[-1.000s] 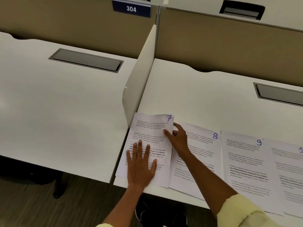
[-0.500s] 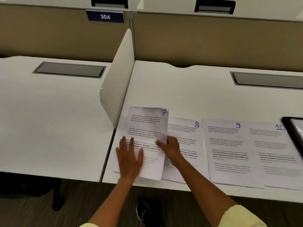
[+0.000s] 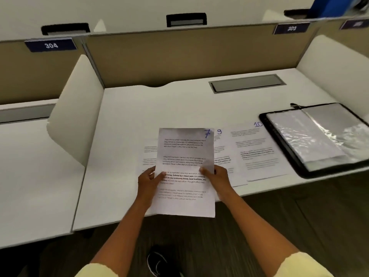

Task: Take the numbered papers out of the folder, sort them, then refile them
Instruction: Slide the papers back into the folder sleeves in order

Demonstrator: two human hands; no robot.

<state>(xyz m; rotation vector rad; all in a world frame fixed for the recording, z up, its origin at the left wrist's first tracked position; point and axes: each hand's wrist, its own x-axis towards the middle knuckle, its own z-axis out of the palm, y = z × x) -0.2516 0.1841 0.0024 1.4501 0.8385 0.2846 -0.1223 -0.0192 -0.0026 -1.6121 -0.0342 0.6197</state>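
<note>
Sheet 7 [image 3: 185, 170]: thin white paper, rectangular, printed in small dark paragraphs with one bolder block near the middle, a blue handwritten 7 in the top right corner. Lifted off the desk [image 3: 159, 108] and tilted toward the camera, its lower edge hanging out past the desk's front edge. Slightly shadowed and bowed at the right side.

Left hand [image 3: 148, 181] pinching the sheet's left edge, thumb on the printed face, fingers curled behind. Right hand [image 3: 217, 176] gripping the right edge the same way, thumb on top, fingers tucked under. Pale yellow sleeves [image 3: 299, 265] pushed up on both forearms.

Behind sheet 7, flat on the desk: another printed sheet [image 3: 149, 154] showing at the left, number hidden; sheet 9 [image 3: 221, 148] just right; sheet 10 [image 3: 257, 150] beside that, overlapping edge to edge in a row.

Right of sheet 10, touching its top corner: folder [image 3: 317, 134], black, rounded corners, lying open, glossy crinkled clear sleeves catching light.

Desk smooth, matte white, with a grey rectangular cable hatch [image 3: 246, 82] set in. White curved divider [image 3: 77, 108] at the left; tan fabric partition [image 3: 179, 56] behind, bearing navy plates 304 [image 3: 51, 45] and 203 [image 3: 291, 28]. Dark shoe [image 3: 159, 260] on the floor below.
</note>
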